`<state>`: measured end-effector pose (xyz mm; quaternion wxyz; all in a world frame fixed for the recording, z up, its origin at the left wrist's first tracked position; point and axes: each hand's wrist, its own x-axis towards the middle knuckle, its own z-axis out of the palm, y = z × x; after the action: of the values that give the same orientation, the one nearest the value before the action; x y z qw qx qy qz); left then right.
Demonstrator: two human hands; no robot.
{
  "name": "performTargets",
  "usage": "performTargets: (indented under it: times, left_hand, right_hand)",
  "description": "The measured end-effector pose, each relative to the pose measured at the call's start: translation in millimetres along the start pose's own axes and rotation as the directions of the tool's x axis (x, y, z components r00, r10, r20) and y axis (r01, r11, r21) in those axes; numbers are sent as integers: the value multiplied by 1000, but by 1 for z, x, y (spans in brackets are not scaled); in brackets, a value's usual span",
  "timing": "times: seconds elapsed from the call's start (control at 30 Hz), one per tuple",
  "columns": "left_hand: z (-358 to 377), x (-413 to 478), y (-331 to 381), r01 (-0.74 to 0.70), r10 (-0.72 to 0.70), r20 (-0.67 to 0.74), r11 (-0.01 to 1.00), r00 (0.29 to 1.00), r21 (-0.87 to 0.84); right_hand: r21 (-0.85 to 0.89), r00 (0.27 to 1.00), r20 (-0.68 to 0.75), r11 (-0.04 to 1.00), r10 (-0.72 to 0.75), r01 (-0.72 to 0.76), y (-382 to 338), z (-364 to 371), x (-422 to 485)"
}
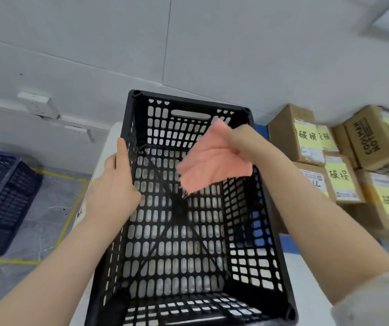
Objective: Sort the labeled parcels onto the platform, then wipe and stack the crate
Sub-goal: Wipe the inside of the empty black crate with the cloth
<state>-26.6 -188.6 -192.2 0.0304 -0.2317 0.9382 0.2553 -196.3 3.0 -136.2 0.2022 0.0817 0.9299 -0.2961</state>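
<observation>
A black perforated plastic crate (268,231) stands empty in the middle of the view on a white surface (112,135). My left hand (116,182) grips the crate's left wall near the far end, thumb over the rim. Above the crate's right rim, my right hand (250,143) pinches a pink cloth (210,161); the cloth hangs down over the crate's open inside. Brown cardboard parcels (306,135) with yellow labels are stacked at the right on a blue platform (290,243).
A dark blue crate (3,201) sits on the grey floor at the left, inside yellow floor tape (71,215). A white wall with sockets (38,105) runs behind. More labelled boxes (377,142) fill the far right.
</observation>
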Motion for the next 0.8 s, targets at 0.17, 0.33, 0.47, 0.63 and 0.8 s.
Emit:
performTargets:
  times: [0.17, 0.33, 0.47, 0.63, 0.8]
  left_hand:
    - [-1, -2, 1, -7, 7, 5, 1000, 1000, -4]
    - [0, -1, 0, -6, 6, 1, 1000, 1000, -11]
    - [1, -1, -1, -5, 5, -12, 1000, 1000, -22]
    - [2, -1, 0, -2, 1, -17, 1000, 1000, -26]
    - [1, -1, 2, 24, -24, -9, 999, 1000, -21]
  right_hand:
    - [-611, 599, -378, 676, -706, 411, 18, -39, -21]
    - [-966, 832, 90, 155, -548, 207, 35, 9, 17]
    - [-993, 846, 92, 17, -525, 119, 36, 28, 57]
    - [-997, 867, 65, -74, -494, 33, 48, 45, 73]
    - [-867, 894, -136, 489, -427, 102, 64, 75, 84]
